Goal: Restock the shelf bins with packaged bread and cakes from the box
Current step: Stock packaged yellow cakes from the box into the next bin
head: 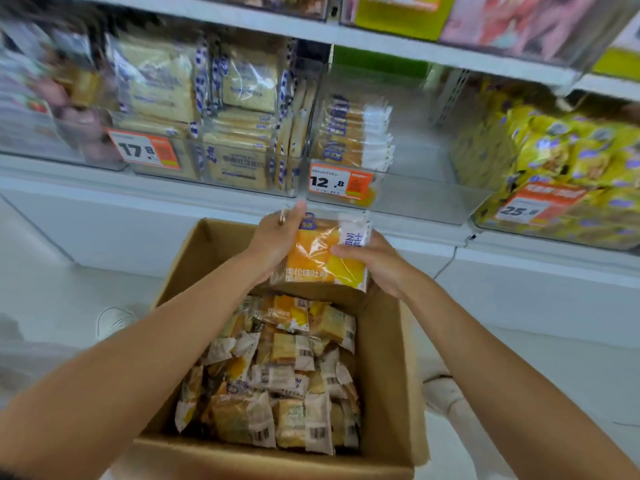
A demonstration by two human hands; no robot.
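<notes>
Bread packet [323, 252] held over box [384, 362], clear shelf bins [415, 199], white floor [48, 306]

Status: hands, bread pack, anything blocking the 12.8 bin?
Left hand and right hand both gripping orange bread pack, held over box. 12.8 bin just above, stock on its left side. Nothing between pack and bin.

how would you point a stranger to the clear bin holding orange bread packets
Find the white shelf above the brown cardboard box. On it, take the clear plastic bin bearing the 12.8 price tag. It alone is half empty, with a short stack of orange-and-white packets.
</notes>
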